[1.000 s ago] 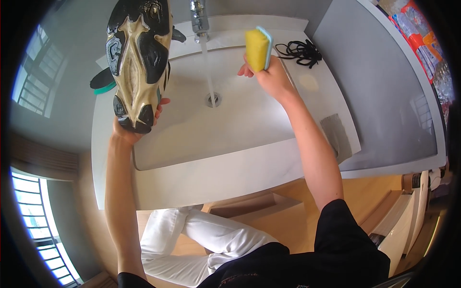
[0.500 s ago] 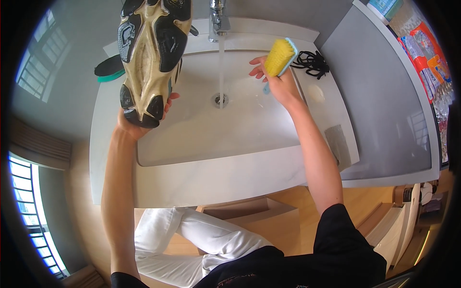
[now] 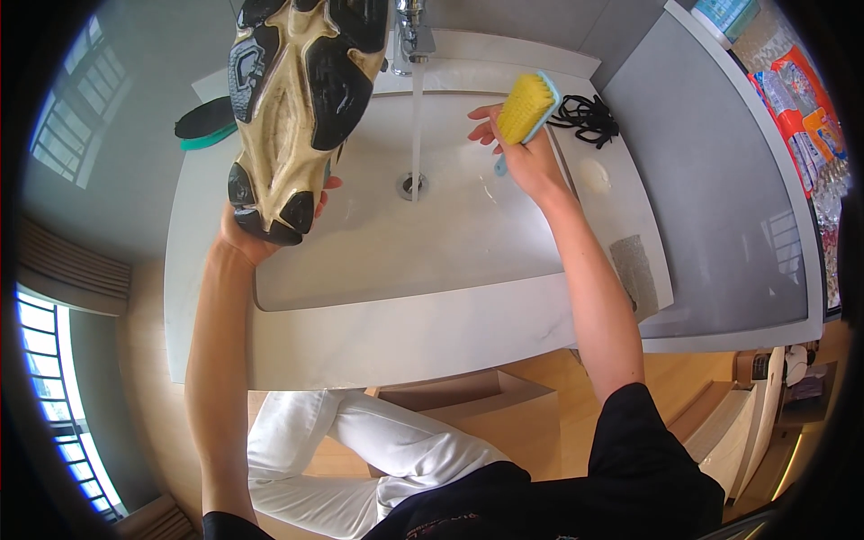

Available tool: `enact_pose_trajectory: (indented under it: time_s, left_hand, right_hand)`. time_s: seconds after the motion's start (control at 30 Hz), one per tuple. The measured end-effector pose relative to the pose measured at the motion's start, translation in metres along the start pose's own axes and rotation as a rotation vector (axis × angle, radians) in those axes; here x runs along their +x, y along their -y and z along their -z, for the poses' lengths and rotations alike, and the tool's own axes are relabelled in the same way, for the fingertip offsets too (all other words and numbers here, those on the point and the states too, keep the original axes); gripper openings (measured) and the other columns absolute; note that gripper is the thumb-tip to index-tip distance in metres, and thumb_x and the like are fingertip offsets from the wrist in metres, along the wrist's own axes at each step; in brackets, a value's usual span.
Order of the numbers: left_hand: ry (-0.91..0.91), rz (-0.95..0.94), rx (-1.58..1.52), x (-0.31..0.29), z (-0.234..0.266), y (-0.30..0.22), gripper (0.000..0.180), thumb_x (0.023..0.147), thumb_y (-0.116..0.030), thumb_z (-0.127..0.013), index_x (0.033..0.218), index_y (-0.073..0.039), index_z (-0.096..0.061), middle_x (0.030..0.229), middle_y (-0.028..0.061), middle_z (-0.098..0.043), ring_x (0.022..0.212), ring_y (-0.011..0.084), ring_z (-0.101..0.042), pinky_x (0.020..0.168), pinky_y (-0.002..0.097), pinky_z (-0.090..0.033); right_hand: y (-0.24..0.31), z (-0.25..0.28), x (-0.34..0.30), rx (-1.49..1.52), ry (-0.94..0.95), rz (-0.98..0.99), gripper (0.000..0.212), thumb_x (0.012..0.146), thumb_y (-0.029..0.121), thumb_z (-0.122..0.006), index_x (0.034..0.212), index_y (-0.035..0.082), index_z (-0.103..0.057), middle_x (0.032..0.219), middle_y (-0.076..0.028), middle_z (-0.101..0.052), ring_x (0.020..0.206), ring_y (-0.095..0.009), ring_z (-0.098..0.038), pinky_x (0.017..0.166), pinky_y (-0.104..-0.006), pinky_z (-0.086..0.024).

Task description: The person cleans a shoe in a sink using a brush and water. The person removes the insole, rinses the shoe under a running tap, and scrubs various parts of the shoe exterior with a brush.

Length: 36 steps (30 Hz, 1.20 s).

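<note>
The left hand [image 3: 246, 236] holds a shoe [image 3: 292, 117] by its heel end above the left side of the white sink [image 3: 405, 261], its black-and-tan sole facing up; its fingers wrap the heel, tips showing on the right. The right hand [image 3: 533, 164] grips a brush [image 3: 528, 106], yellow bristles facing left, its visible fingers slightly spread. Water [image 3: 417, 126] runs from the faucet [image 3: 410, 36] between them. Black laces [image 3: 587, 121] lie on the surface [image 3: 621, 189] beside the basin.
</note>
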<state>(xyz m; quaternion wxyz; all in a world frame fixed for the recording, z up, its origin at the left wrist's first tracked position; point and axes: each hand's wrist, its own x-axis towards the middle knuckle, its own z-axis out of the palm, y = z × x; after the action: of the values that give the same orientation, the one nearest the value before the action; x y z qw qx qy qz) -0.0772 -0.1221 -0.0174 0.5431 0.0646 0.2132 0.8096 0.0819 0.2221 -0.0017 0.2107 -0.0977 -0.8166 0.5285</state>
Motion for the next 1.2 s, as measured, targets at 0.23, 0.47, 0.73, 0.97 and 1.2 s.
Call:
enact_pose_trajectory:
  time_s: [0.23,0.47,0.73,0.97,1.2]
  left_hand:
    - [0.027,-0.029,0.036,0.0,0.002,0.001,0.063,0.108,-0.046,-0.031,0.153,-0.002,-0.036,0.139,0.0426,-0.047,0.11,0.0424,-0.067,0.089,0.0461,-0.062]
    - [0.025,-0.06,0.07,0.002,-0.002,0.004,0.062,0.108,-0.045,-0.034,0.151,-0.002,-0.039,0.138,0.0407,-0.049,0.11,0.0414,-0.067,0.089,0.0454,-0.063]
    - [0.015,-0.057,0.069,0.0,-0.01,0.005,0.06,0.108,-0.043,-0.035,0.149,0.0,-0.041,0.135,0.0383,-0.052,0.11,0.0406,-0.067,0.089,0.0453,-0.063]
    - [0.019,-0.041,0.043,0.002,-0.008,0.005,0.06,0.109,-0.043,-0.033,0.151,-0.001,-0.039,0.138,0.0367,-0.052,0.117,0.042,-0.064,0.092,0.0471,-0.062]
    - [0.055,-0.04,0.045,0.0,-0.005,0.004,0.061,0.109,-0.044,-0.032,0.152,-0.003,-0.037,0.141,0.0363,-0.049,0.12,0.0426,-0.062,0.094,0.0475,-0.06]
  right_hand:
    - [-0.003,0.0,0.0,-0.035,0.012,0.011,0.03,0.105,0.029,-0.052,0.116,0.006,-0.069,0.095,-0.008,-0.073,0.092,-0.016,-0.063,0.087,-0.0341,-0.05]
    - [-0.004,0.0,-0.001,-0.049,0.003,0.015,0.03,0.105,0.027,-0.052,0.116,0.006,-0.069,0.096,-0.008,-0.073,0.092,-0.017,-0.063,0.087,-0.0344,-0.05]
    - [-0.002,0.0,-0.001,-0.05,0.015,0.008,0.031,0.105,0.029,-0.052,0.117,0.006,-0.069,0.098,-0.008,-0.072,0.096,-0.018,-0.063,0.089,-0.0346,-0.049]
    - [-0.006,0.0,-0.001,-0.054,0.027,0.014,0.032,0.105,0.031,-0.051,0.117,0.007,-0.069,0.098,-0.008,-0.073,0.097,-0.018,-0.063,0.089,-0.0354,-0.049]
    - [-0.005,-0.002,-0.001,-0.064,0.032,0.004,0.032,0.105,0.03,-0.051,0.117,0.008,-0.069,0.098,-0.008,-0.073,0.097,-0.018,-0.063,0.09,-0.0356,-0.049]
